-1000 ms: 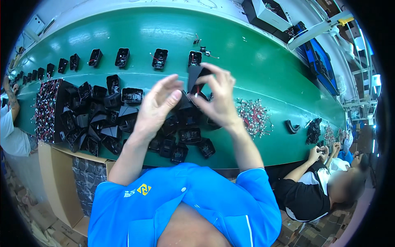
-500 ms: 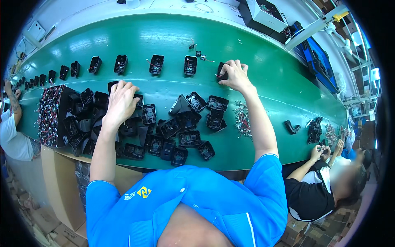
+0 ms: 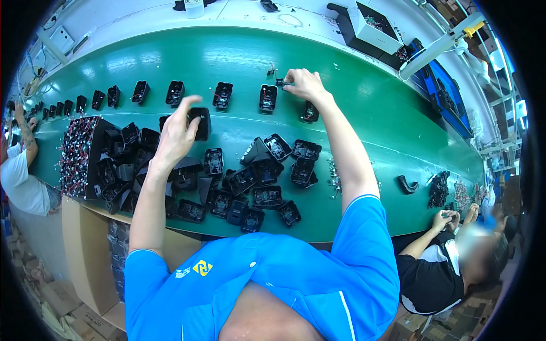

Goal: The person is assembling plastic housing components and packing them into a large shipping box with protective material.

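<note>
My left hand point(image 3: 178, 133) grips a black plastic housing point(image 3: 202, 126) between thumb and fingers, over the left part of the green bench. Beyond the row of housings, my right hand point(image 3: 305, 85) has its fingertips closed on a small black part, mostly hidden beneath them. Beside those fingertips lies another small dark part point(image 3: 278, 82). Below my right wrist stands an open black housing point(image 3: 309, 112), partly covered by the forearm. To its left in the row is another open housing point(image 3: 268, 99) with small pieces inside. A heap of loose black housings point(image 3: 264, 170) lies nearer to me.
A box of small wired parts point(image 3: 85, 153) stands at the left. Partly behind my right forearm is a pile of small wired pieces point(image 3: 334, 176). A curved black piece point(image 3: 407, 184) lies further right. People work at both ends of the green bench point(image 3: 364, 113).
My right hand has left the rightmost housing and moved up and left to the small parts. My left hand has raised a black housing from the heap. The whole view has shifted slightly.
</note>
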`<move>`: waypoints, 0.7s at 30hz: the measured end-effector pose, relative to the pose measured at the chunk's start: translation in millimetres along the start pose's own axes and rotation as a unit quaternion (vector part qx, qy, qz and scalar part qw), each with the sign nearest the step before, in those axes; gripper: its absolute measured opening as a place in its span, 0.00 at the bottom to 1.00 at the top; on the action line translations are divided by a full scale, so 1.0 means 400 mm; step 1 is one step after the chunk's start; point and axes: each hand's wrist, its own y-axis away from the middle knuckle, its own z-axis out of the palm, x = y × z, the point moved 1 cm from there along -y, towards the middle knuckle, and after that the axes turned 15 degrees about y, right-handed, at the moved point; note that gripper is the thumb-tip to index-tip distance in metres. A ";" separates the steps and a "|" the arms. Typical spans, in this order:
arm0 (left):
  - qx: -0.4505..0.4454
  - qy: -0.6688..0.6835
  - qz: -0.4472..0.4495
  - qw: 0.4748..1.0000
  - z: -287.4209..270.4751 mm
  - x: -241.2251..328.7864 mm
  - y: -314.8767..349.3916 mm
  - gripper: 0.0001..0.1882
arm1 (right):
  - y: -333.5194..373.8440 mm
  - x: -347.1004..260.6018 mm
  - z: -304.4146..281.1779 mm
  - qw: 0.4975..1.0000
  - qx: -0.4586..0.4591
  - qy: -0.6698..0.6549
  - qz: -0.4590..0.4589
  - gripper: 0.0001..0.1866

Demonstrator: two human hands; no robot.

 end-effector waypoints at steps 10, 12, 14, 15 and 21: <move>0.058 0.916 -0.153 0.367 0.076 0.109 0.110 0.27 | 0.009 -0.011 0.000 0.995 0.000 -0.059 0.080 0.09; 0.046 0.934 -0.152 0.320 0.094 0.138 0.110 0.25 | 0.046 -0.001 -0.030 0.991 0.034 -0.105 0.072 0.09; 0.022 0.950 -0.154 0.271 0.101 0.146 0.109 0.23 | 0.089 -0.016 -0.066 0.983 0.070 -0.150 0.077 0.09; 0.009 0.948 -0.142 0.284 0.102 0.147 0.108 0.23 | 0.118 -0.037 -0.092 0.973 0.109 -0.197 0.046 0.08; 0.038 0.871 -0.188 0.453 0.119 0.211 0.089 0.23 | 0.364 -0.262 -0.258 0.888 0.209 -0.404 -0.069 0.08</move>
